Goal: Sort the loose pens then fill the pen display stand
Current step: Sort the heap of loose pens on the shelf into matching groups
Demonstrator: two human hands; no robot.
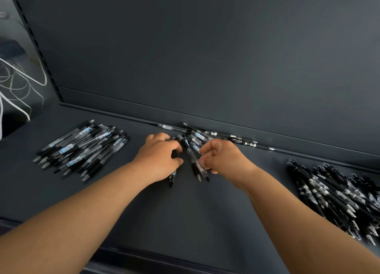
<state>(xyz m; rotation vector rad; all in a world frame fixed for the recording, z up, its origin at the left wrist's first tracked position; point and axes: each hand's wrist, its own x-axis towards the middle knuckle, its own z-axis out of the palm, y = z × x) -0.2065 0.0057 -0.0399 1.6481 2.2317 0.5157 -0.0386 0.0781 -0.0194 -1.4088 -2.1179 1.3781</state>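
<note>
Both left hand (162, 158) and right hand (223, 158) are pinching pens (193, 160) from the middle heap (202, 137); left pile (82, 148) and right pile (333, 195) are flanking it.

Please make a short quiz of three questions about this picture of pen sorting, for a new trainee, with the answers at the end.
1. True or false: the left hand and the right hand both grip pens at the middle heap.
2. How many separate groups of pens lie on the shelf? A) one B) three C) five
3. Fill in: the pile with light blue labels lies on the person's ___ side.

Key: 1 true; 2 B; 3 left.
</note>
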